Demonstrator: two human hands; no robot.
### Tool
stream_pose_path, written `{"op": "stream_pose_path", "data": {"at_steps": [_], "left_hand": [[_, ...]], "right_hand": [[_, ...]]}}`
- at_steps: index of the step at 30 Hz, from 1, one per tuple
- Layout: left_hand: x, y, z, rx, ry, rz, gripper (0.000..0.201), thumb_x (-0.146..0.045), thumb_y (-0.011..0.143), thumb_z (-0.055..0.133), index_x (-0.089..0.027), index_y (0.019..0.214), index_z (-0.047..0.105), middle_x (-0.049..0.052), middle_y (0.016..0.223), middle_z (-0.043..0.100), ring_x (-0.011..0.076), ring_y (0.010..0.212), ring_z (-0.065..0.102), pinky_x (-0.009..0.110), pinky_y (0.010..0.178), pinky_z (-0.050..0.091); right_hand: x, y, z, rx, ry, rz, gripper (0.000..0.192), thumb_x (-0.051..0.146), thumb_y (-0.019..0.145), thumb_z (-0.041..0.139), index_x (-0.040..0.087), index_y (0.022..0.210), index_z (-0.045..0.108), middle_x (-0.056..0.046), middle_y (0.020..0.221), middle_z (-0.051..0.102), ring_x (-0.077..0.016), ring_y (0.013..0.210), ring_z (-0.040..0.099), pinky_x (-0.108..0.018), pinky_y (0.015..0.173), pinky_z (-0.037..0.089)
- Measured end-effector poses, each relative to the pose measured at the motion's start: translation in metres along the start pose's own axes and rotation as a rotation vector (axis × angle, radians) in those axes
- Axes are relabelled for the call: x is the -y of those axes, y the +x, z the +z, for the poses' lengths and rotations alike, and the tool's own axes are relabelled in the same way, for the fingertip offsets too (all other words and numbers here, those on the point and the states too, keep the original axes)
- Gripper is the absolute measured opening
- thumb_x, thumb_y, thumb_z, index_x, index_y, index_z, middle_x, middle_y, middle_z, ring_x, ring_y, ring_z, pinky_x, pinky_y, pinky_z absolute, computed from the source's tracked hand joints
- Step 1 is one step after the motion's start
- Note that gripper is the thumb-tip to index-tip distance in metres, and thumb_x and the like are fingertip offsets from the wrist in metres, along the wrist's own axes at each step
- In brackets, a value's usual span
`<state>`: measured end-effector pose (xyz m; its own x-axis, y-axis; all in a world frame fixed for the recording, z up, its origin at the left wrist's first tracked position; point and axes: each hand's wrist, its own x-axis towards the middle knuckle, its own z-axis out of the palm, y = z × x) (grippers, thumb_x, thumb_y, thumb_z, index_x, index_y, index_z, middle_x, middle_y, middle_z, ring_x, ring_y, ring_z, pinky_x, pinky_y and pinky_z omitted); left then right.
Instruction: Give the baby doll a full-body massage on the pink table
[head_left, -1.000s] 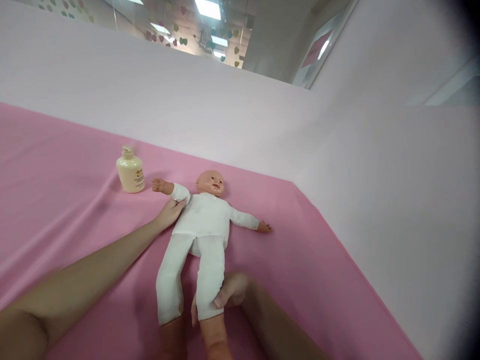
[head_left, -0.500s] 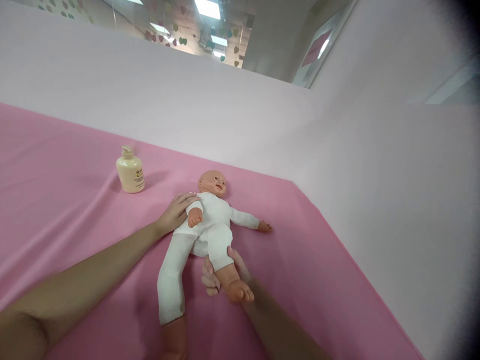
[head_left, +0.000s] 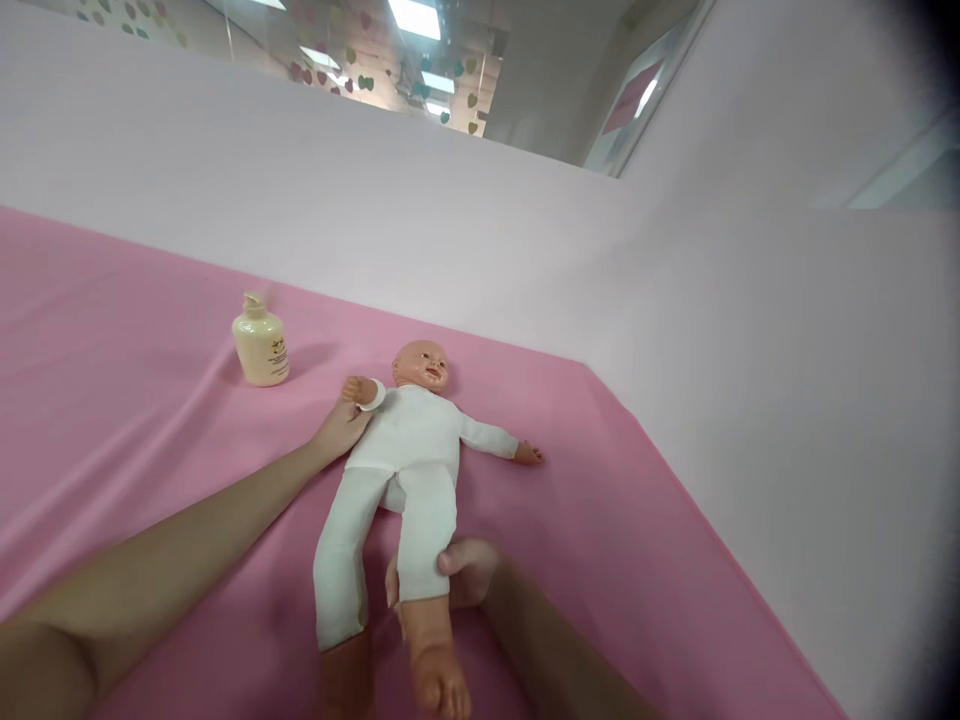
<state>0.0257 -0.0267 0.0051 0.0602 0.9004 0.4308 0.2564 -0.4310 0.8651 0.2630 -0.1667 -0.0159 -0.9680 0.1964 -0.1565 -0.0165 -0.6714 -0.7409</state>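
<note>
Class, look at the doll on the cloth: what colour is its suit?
White. The doll's suit shows plainly in the head view.

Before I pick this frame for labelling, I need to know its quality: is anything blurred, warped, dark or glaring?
Head view: the doll and pump bottle are sharp, each with a soft shadow on the pink sheet; the right corners fade to black; ceiling lights glare white at the top; the wall edges look tilted and stretched; the left hand and right hand show little motion blur.

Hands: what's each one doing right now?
Left hand: closed on the arm of the white-suited plastic baby doll.
Right hand: closed around the doll's lower leg.
</note>
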Motion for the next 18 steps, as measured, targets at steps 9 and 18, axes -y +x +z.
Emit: {"op": "stream_pose_path", "data": {"at_steps": [9,18], "left_hand": [[0.008,0.001,-0.002,-0.134,-0.072,-0.152,0.036,-0.047,0.085,0.052,-0.017,0.104,0.057,0.011,0.11,0.066,0.0266,0.105,0.061,0.042,0.097,0.045],[0.005,0.0,-0.001,-0.065,-0.023,-0.081,0.034,-0.045,0.082,0.057,-0.017,0.102,0.062,0.009,0.101,0.071,0.0271,0.099,0.064,0.043,0.093,0.048]], "right_hand": [[0.018,-0.002,0.012,0.175,-0.062,0.174,0.061,0.048,0.066,0.083,0.011,0.11,0.061,-0.013,0.095,0.073,-0.0132,0.062,0.064,-0.022,0.052,0.049],[0.011,0.011,0.006,0.308,-0.102,-0.141,0.065,0.046,0.05,0.092,0.016,0.097,0.059,-0.008,0.083,0.07,-0.0179,0.071,0.065,-0.027,0.062,0.047]]}}
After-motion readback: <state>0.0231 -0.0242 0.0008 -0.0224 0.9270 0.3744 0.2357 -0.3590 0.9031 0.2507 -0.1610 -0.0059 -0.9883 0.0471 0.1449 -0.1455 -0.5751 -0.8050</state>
